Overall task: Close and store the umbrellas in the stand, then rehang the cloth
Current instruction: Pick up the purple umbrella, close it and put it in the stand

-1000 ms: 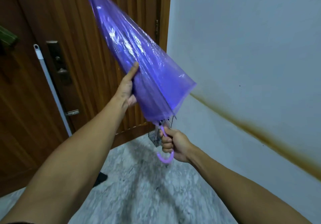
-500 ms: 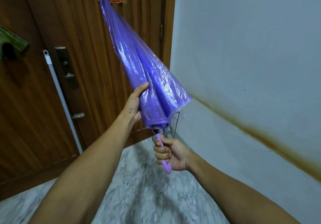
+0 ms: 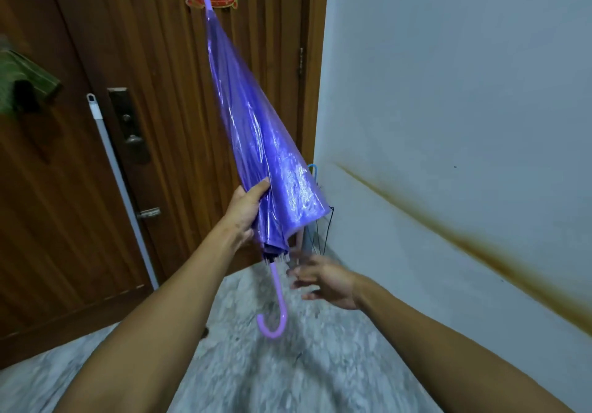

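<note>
Item: purple umbrella [image 3: 256, 143], folded, held tip-up in front of the wooden door [image 3: 153, 92], hooked handle hanging free above the marble floor [image 3: 256, 374]. Your right hand [image 3: 326, 281] is blurred, fingers spread, beside the shaft and gripping nothing. Your left hand [image 3: 246, 210] clasps the canopy's lower part. Beyond, in the wall corner, an umbrella stand [image 3: 320, 236] with a blue handle showing. A green cloth [image 3: 22, 82] hangs at the door's left edge.

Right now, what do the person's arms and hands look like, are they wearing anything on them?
Both forearms are bare as far as the view reaches: no sleeves, gloves, watch, bracelets or rings can be seen. The left hand is fairly sharp, with short nails. The right hand is motion-blurred, so small details such as a thin ring cannot be ruled out there. The upper arms are out of frame.
</note>
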